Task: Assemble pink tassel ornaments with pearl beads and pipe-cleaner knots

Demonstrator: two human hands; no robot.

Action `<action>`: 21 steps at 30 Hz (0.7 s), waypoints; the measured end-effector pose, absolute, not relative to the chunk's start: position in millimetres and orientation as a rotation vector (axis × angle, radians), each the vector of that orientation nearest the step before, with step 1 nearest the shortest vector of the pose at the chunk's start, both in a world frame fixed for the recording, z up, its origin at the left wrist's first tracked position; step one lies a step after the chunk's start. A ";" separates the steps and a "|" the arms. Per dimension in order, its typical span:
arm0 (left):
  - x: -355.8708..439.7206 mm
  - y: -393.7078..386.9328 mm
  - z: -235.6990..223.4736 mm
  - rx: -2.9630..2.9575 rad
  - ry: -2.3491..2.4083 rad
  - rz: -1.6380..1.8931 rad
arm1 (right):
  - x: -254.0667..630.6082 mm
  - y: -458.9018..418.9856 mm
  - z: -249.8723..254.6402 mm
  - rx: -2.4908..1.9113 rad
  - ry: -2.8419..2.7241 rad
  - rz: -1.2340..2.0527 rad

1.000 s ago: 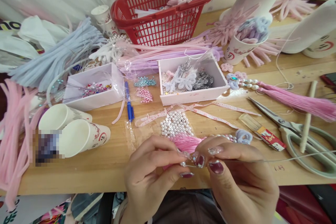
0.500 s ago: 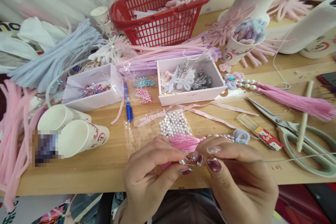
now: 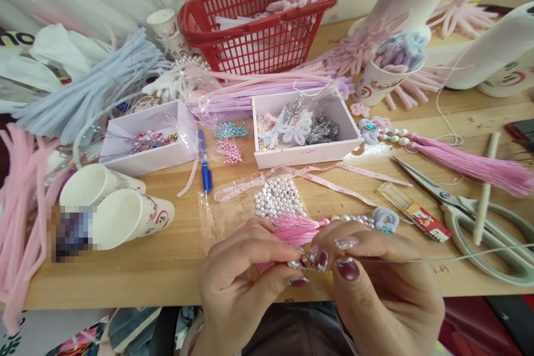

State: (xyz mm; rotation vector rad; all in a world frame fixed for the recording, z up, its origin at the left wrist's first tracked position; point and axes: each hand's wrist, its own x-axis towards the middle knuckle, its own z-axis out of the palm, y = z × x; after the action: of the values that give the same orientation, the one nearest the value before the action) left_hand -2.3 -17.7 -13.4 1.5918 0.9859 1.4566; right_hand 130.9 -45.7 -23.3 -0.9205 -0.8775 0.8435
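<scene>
My left hand (image 3: 244,275) and my right hand (image 3: 384,283) meet fingertip to fingertip at the table's front edge. Both pinch a small pearl bead (image 3: 293,263) on a thin thread (image 3: 438,258) that runs off to the right. Just behind my fingers lies a pink tassel (image 3: 296,227) joined to a short string of pearls and a lilac loop (image 3: 386,218). A clear bag of white pearls (image 3: 278,196) lies beyond the tassel.
Scissors (image 3: 471,211), a wooden stick (image 3: 484,189) and a small glue tube (image 3: 415,211) lie at the right. Two white boxes (image 3: 183,133) (image 3: 308,150), a blue pen (image 3: 204,161), a tape measure (image 3: 325,178), paper cups (image 3: 112,206), a red basket (image 3: 258,22) and heaps of pipe cleaners fill the table.
My hands stay pinched together on the bead and thread, shifting only slightly; the view has drifted a little.
</scene>
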 end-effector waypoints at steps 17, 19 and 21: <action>-2.5 -19.6 -17.0 1.572 0.958 1.462 | 130.9 -49.2 -26.2 -0.942 -0.884 0.826; -3.0 -20.5 -18.3 1.575 0.957 1.458 | 130.7 -48.3 -26.4 -0.944 -0.875 0.832; -3.3 -21.1 -19.0 1.577 0.956 1.452 | 130.1 -47.8 -26.3 -0.965 -0.861 0.844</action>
State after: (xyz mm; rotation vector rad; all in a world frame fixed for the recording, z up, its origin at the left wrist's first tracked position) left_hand -3.3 -21.1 -19.0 1.5767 0.9560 1.4524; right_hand 130.1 -47.8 -26.3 -0.9653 -0.8612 0.8443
